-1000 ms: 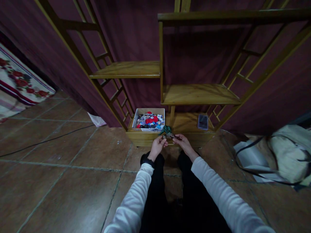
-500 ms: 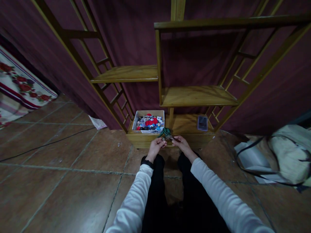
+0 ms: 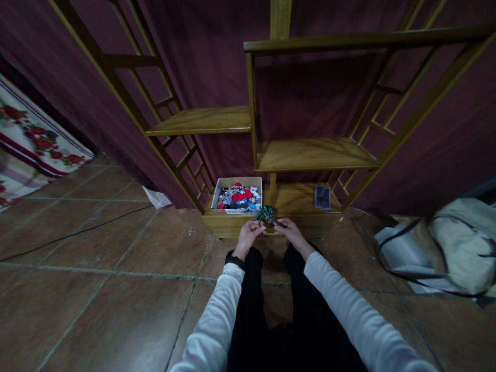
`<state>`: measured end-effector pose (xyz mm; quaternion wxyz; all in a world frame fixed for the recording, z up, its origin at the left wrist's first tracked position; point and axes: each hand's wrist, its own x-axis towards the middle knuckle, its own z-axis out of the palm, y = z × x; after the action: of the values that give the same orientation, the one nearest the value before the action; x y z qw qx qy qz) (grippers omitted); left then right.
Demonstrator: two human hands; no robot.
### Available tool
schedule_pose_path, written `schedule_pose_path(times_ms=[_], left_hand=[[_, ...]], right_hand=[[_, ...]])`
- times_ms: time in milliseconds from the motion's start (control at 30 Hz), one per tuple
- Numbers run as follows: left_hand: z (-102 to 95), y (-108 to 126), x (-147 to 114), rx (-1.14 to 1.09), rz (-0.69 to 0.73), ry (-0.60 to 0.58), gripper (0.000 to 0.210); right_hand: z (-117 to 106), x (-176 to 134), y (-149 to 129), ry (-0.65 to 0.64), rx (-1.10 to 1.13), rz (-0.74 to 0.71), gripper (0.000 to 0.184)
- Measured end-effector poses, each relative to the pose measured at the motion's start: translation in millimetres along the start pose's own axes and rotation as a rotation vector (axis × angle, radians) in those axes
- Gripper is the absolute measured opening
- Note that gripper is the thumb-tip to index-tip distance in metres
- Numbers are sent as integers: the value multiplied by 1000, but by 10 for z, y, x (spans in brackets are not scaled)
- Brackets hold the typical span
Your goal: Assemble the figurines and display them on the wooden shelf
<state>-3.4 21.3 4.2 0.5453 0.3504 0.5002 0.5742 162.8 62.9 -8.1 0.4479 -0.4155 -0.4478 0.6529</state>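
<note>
A small green-and-black patterned object (image 3: pixel 265 212) with a brownish lower part is held up in front of the low shelf; its exact kind is too small to make out. My left hand (image 3: pixel 250 233) pinches its left side with fingers closed. From the right, my right hand (image 3: pixel 289 230) grips the brownish part between thumb and fingers. Just beyond my left hand, an open cardboard box (image 3: pixel 217 192) sits on the bottom shelf, full of small red, blue, white and black items (image 3: pixel 241 196).
The wooden shelf unit (image 3: pixel 318 155) stands before a dark red curtain (image 3: pixel 217 57). A dark square object (image 3: pixel 322 197) lies on its bottom board at right. A pale bag (image 3: pixel 463 243) with a black strap rests on the tiled floor at right; a black cable (image 3: pixel 77 232) runs at left.
The view has shifted very slightly. Both hands keep hold of the green-and-black object, which has turned a little between the fingers.
</note>
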Motion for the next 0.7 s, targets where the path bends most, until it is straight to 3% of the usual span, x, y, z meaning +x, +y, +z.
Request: schedule_pose_path(times_ms=[700], left_hand=[[-6,31,19,42,14,29,42]], right_hand=[[-2,15,30,-12,-17,-38,39]])
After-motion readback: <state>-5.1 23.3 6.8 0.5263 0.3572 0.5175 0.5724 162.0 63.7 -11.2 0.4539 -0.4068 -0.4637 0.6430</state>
